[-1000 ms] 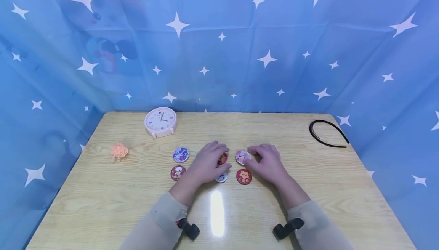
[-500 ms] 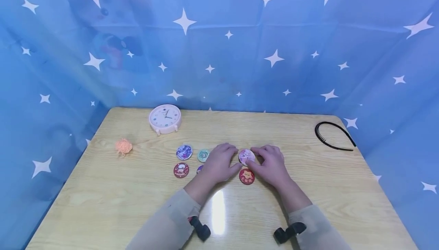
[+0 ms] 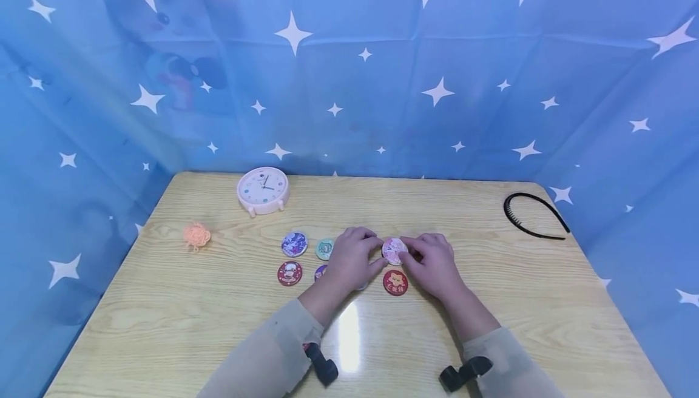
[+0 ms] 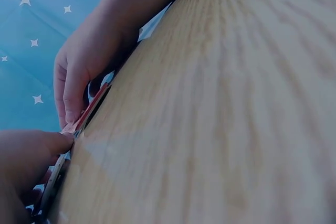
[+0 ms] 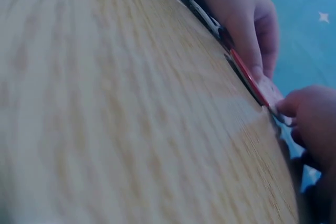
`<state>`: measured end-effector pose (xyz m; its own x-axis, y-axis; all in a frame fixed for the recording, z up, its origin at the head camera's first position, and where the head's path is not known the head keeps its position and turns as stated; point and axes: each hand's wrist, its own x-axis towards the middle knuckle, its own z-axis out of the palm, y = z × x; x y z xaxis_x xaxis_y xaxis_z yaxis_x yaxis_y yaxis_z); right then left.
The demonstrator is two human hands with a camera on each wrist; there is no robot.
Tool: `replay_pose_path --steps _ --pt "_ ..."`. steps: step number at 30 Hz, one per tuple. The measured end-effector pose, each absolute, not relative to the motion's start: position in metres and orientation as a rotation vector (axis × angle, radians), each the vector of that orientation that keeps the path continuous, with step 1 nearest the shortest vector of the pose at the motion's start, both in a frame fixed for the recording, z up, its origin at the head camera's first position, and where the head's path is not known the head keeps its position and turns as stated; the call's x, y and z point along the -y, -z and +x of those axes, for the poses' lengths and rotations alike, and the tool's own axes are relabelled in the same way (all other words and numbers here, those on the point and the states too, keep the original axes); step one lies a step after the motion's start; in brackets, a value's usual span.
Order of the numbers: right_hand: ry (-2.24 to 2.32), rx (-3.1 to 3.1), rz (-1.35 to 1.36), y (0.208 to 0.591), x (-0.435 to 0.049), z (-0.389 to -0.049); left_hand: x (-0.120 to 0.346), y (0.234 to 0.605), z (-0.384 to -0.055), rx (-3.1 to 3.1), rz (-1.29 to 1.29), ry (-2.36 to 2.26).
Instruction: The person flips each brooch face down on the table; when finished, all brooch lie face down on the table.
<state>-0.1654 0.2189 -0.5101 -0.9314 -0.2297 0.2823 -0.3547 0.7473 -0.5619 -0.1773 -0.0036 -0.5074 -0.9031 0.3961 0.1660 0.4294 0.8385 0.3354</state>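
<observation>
A pink round badge (image 3: 394,251) lies between both hands in the head view. The thumb and forefinger of my left hand (image 3: 354,259) hold its left edge. My right hand (image 3: 434,264) pinches its right side with thumb and fingers. Just below is a red badge with a yellow star (image 3: 395,283). To the left of my left hand lie a teal badge (image 3: 324,249) and a partly covered purple badge (image 3: 320,272). Only a sliver of a pale badge (image 3: 363,286) shows beneath the left wrist. In the left wrist view the fingertips meet at the pink badge (image 4: 69,128), seen edge-on.
A purple-and-white badge (image 3: 294,244) and a red badge with a white figure (image 3: 289,273) lie farther left. Behind them stands a pink clock (image 3: 263,190), with a peach yarn bundle (image 3: 196,236) at left. A black headband (image 3: 532,216) lies at the wooden table's (image 3: 546,307) right.
My left hand has moved right from the middle badges to the pink badge's left edge, uncovering the teal badge. The right hand stays at the pink badge. The head view has shifted slightly.
</observation>
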Motion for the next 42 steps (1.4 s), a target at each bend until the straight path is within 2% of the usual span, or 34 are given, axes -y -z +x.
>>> replay_pose_path --steps 21,42 --pt "-1.26 2.717 0.31 0.5048 -0.2165 -0.1657 0.0051 0.5045 -0.1757 2.787 -0.644 0.734" --pt "-1.441 2.633 0.292 0.5077 -0.2163 -0.1644 0.0065 0.5063 -0.1754 2.641 -0.621 0.835"
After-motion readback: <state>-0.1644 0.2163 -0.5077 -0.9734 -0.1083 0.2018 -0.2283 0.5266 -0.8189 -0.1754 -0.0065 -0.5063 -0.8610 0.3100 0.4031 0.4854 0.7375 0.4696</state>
